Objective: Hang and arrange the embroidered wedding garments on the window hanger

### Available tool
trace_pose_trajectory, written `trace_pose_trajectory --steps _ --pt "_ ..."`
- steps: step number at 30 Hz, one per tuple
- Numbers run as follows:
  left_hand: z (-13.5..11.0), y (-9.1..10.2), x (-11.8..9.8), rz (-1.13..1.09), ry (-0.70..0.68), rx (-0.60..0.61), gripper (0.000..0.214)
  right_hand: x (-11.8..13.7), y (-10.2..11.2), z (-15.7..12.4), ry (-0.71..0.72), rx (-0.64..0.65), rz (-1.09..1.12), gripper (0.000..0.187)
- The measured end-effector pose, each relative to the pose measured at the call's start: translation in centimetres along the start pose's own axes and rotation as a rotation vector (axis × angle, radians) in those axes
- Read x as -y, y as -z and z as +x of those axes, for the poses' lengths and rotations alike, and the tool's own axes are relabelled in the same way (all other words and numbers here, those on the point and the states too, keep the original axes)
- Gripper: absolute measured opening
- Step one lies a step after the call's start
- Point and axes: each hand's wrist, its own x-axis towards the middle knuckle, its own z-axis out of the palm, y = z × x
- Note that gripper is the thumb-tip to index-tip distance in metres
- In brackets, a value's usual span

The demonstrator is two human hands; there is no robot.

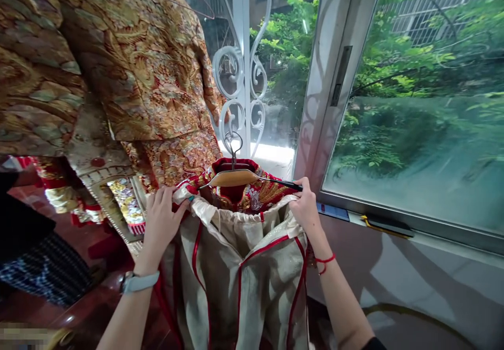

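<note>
A red and gold embroidered garment [252,195] hangs on a wooden hanger [236,178] with a metal hook. Its cream lining with red trim [244,266] faces me and drapes down. My left hand [161,219] grips the top edge of the cream fabric on the left, fingers curled over it. My right hand [305,208] pinches the top edge on the right, next to the hanger's dark end. A grey watch sits on my left wrist, a red string on my right.
A gold brocade jacket [137,56] hangs at upper left, with more embroidered pieces [118,198] below it. A white scrolled window grille [244,82] and a sliding window frame [334,87] stand behind. A dark wooden surface [79,308] lies lower left.
</note>
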Motion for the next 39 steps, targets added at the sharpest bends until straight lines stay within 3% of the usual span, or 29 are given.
trace_pose_trajectory --steps 5,8,12,15,20,24,28,31,33,39 --pt "-0.4 0.2 -0.1 0.1 -0.051 -0.009 0.042 0.4 0.2 -0.1 -0.016 -0.001 0.004 0.047" --pt "-0.9 -0.3 -0.2 0.142 -0.066 -0.035 0.038 -0.8 1.1 0.0 -0.047 0.026 0.068 0.052" --pt "-1.1 -1.4 0.4 0.133 -0.105 -0.024 0.034 -3.8 3.2 0.5 -0.163 0.03 0.142 0.077" --pt "-1.0 -1.8 0.8 0.106 -0.123 0.009 0.033 -4.9 4.7 1.9 -0.186 0.113 0.132 0.088" --pt "-1.0 -1.7 1.1 0.039 -0.199 0.051 0.031 -1.9 7.3 5.6 -0.253 0.316 0.184 0.1" --pt "-1.0 -1.4 1.4 -0.007 -0.211 0.065 0.031 1.8 10.5 7.7 -0.099 0.483 -0.033 0.109" --pt "-1.0 -1.2 1.2 -0.059 -0.217 0.088 0.035 4.1 13.3 7.1 0.109 0.604 -0.32 0.086" --pt "-1.1 -1.0 0.1 -0.147 -0.215 0.124 0.038 4.3 14.3 5.2 0.157 0.598 -0.46 0.06" --pt "-1.3 -0.8 -0.9 -0.225 -0.216 0.161 0.038 3.8 14.7 4.1 0.123 0.55 -0.435 0.05" --pt "-2.3 0.0 -2.5 -0.321 -0.14 0.321 0.04 3.1 14.3 4.7 -0.159 0.331 -0.1 0.059"
